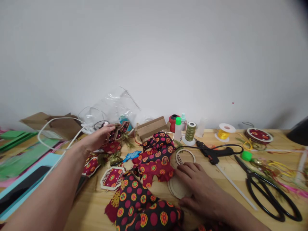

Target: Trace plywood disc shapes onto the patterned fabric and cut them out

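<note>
At the back left, my left hand is closed around a dark red patterned fabric ornament with tassel threads; part of its grip is hidden. My right hand lies over round pale wooden pieces, fingers stretched out and resting on them. Just beyond its fingertips is a wooden ring with fretwork. Between the hands lie crumpled dark red floral fabric and a larger black floral cloth. A white-framed fabric ornament lies flat below my left hand.
A glue gun, large black scissors and a white stick lie at right. Behind stand a green thread spool, a green-capped bottle and a yellow cord spool. A white cable loops over the left side, near a phone.
</note>
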Motion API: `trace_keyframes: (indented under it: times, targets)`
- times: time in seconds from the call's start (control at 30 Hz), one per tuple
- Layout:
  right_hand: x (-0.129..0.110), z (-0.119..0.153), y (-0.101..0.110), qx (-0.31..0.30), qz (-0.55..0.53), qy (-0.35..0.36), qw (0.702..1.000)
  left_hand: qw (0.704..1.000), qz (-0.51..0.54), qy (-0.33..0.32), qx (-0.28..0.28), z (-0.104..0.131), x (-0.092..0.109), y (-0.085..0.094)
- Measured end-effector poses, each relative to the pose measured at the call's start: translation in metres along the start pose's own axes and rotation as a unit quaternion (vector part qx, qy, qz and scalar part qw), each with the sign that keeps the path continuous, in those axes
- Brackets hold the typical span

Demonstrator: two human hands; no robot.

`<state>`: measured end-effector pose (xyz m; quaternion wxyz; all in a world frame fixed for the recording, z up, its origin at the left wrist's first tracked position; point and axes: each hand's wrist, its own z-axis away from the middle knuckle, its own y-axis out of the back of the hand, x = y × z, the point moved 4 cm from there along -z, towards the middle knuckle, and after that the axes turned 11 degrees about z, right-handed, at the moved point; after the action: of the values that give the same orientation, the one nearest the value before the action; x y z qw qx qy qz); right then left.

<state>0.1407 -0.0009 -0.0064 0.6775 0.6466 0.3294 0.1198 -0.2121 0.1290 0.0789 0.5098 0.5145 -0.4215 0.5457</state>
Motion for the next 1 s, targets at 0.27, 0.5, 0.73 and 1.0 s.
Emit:
trace_keyframes:
  times: [0.27, 0.5, 0.73, 1.0]
  targets:
    - [-0.002, 0.002, 0.004, -0.006, 0.004, -0.001, 1.0, 0.98, 0.181, 0.078, 0.033, 0.002, 0.014, 0.009]
    - [-0.003, 0.003, 0.012, 0.072, 0.018, 0.018, 0.997, 0.957, 0.269, 0.102, 0.023, 0.017, 0.013, -0.011]
    - [-0.009, 0.012, 0.036, 0.24, 0.02, 0.002, 0.971, 0.938, 0.345, 0.027, 0.006, 0.044, 0.018, -0.035]
    - [-0.033, -0.009, 0.087, 0.255, -0.073, 0.018, 0.964, 0.933, 0.348, 0.017, -0.089, 0.083, 0.005, -0.09]
